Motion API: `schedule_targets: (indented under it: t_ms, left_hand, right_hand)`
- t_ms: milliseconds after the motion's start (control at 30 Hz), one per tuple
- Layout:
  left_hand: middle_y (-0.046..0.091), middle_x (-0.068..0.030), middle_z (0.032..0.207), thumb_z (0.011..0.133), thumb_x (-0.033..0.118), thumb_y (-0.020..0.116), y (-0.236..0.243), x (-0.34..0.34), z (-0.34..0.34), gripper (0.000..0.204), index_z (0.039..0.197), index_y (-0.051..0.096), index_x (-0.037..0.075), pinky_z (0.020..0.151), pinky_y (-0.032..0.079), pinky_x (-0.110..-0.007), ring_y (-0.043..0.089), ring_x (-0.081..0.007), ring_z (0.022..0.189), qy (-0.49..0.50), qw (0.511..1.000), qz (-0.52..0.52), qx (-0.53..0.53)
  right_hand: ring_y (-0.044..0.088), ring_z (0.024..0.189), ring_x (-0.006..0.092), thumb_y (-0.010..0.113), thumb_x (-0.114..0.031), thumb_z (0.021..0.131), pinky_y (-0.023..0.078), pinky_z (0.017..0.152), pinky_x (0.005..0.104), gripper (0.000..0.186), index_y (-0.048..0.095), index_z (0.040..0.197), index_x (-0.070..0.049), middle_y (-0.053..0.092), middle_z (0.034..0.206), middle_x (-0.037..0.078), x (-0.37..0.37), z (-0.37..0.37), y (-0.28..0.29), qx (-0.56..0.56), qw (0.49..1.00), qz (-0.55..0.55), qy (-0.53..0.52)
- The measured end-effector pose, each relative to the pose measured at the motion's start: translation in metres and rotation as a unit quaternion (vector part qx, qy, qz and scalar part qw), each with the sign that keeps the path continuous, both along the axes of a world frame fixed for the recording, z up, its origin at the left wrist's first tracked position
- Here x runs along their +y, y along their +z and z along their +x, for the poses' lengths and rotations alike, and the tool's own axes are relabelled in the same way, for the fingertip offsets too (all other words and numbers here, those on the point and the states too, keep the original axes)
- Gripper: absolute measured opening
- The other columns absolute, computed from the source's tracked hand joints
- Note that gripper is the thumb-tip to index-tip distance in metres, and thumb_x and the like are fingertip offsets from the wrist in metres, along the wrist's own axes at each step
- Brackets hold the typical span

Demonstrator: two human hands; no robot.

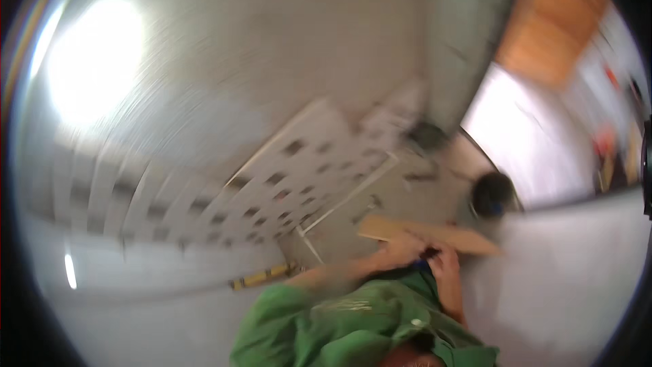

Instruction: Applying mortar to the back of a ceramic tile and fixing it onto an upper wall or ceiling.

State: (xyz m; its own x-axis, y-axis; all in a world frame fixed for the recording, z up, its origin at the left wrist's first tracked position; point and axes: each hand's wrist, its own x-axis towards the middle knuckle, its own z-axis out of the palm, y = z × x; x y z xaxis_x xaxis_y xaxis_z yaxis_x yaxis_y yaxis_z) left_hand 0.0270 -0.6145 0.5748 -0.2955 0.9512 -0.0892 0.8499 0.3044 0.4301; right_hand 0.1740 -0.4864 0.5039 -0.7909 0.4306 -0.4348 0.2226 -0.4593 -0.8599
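- The left hand [403, 249] and right hand [445, 263] come close together in front of a green shirt [367, 323], seen from the head camera in a motion-blurred view.
- The tan board [448, 232], a long flat piece, lies just beyond both hands and reaches out past them on either side.
- The left hand is closed over the board's near edge; whether the right one grips the board or only the small dark item [430, 253] between the hands, the blur does not tell.
- Steady work here would seem to call for one firm hold on the board, kept level and close to the body, leaving the other hand's fingers free for the dark item and clear of the board's edge.
- The left forearm [343, 272] crosses low in front of the chest, nearly flat; the right forearm [451, 299] rises more steeply, its elbow tucked in close.
- To the left of the hands lies a yellow-and-black bar [261, 276]; beyond it stand pale panels [272, 180] with dark patches.
- A dark round container [492, 195] sits beyond the hands to the right.
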Motion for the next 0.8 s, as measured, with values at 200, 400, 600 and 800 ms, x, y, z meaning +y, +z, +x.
schedule_targets:
  t_ms: [200,400,600,800]
  left_hand:
    - [0.056,-0.0131,0.110,0.078,0.014,0.054,-0.053,0.091,0.041,0.047,0.125,0.049,0.007,0.084,0.043,-0.046,0.055,-0.0288,0.104,-0.113,0.987,-0.114,-0.016]
    - [0.048,-0.0119,0.125,0.079,0.014,0.053,-0.109,0.183,0.034,0.058,0.136,0.040,0.011,0.089,0.036,-0.056,0.044,-0.0320,0.119,-0.107,0.979,-0.164,0.063]
    - [0.034,-0.0137,0.142,0.083,0.012,0.051,-0.190,0.254,0.009,0.062,0.142,0.032,0.012,0.097,0.028,-0.061,0.031,-0.0351,0.132,-0.180,0.948,-0.254,0.063]
    - [0.032,-0.0156,0.143,0.082,0.011,0.054,-0.237,0.301,-0.032,0.065,0.142,0.030,0.012,0.101,0.026,-0.059,0.027,-0.0366,0.134,-0.247,0.927,-0.276,0.058]
  right_hand:
    - [0.058,0.100,0.0274,0.057,-0.009,0.082,0.049,0.087,0.0424,0.031,0.053,0.112,0.001,0.059,0.106,0.013,0.027,0.053,-0.043,0.005,0.945,-0.190,-0.265]
    - [0.060,0.099,0.0268,0.054,0.005,0.081,0.053,0.086,0.0413,0.030,0.053,0.112,0.003,0.060,0.108,0.014,0.078,0.041,-0.116,-0.010,0.894,-0.245,-0.374]
    - [0.061,0.096,0.0217,0.059,0.003,0.082,0.052,0.084,0.0373,0.028,0.056,0.110,0.001,0.063,0.105,0.009,0.102,0.030,-0.207,-0.192,0.950,0.017,-0.247]
    - [0.061,0.094,0.0190,0.062,0.003,0.081,0.051,0.083,0.0344,0.029,0.058,0.109,-0.002,0.063,0.101,0.006,0.134,-0.021,-0.232,-0.016,0.819,-0.310,-0.483]
